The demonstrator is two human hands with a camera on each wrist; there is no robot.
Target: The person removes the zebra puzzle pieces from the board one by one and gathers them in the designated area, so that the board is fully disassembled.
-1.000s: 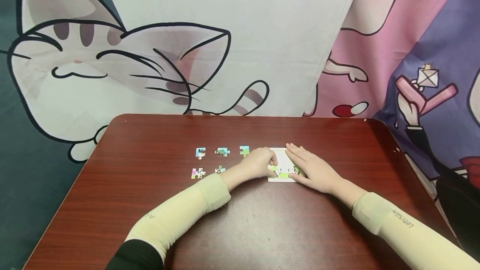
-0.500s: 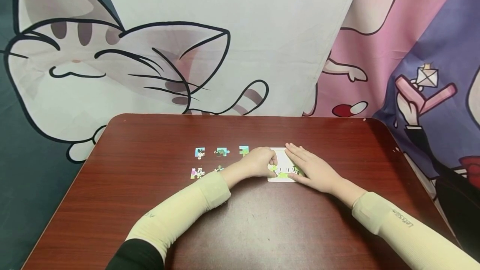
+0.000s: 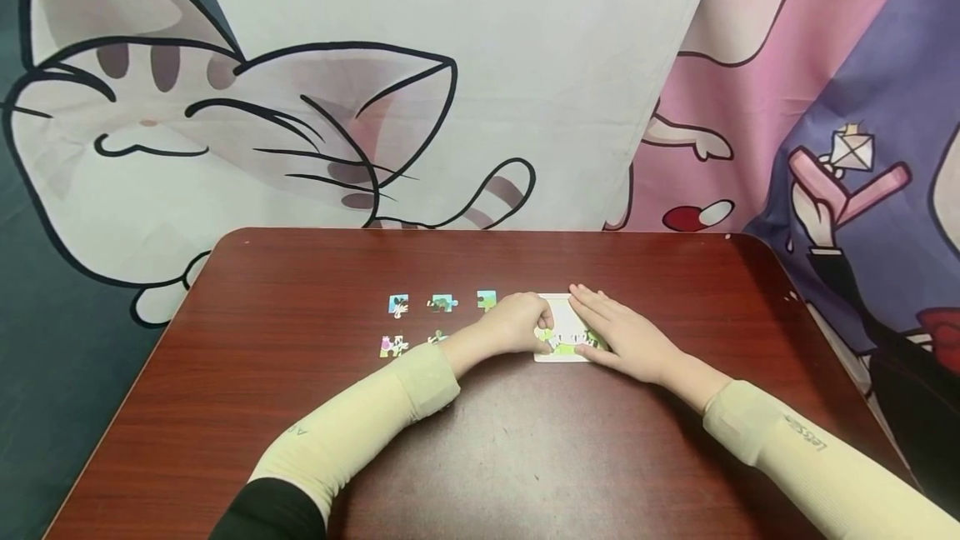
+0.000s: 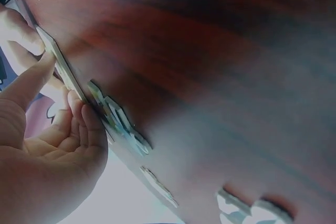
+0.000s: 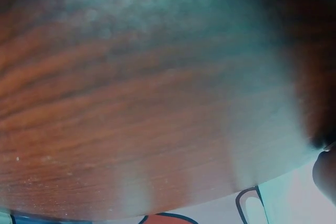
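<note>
A small white puzzle board [image 3: 557, 307] lies flat on the table, with green and white pieces [image 3: 564, 349] along its near side. My left hand [image 3: 516, 323] holds the board's left side, fingers curled and thumb at the near left corner. In the left wrist view, the thumb of that left hand [image 4: 47, 140] reaches onto the board [image 4: 65, 66], while the curled fingertips meet its end. Fingers straight and spread, my right hand [image 3: 630, 338] rests over the board's right side and hides part of it. The right wrist view shows mostly tabletop.
Left of the board lie several loose puzzle pieces in two rows, including a blue-green one [image 3: 487, 299], a turtle-like one [image 3: 442, 303] and a pink-and-white one [image 3: 393, 347]. My left forearm partly covers the near row. A cartoon cloth [image 3: 570, 90] hangs behind the table.
The view shifts very slightly. Both hands keep their places on the board, and the loose pieces stay where they were.
</note>
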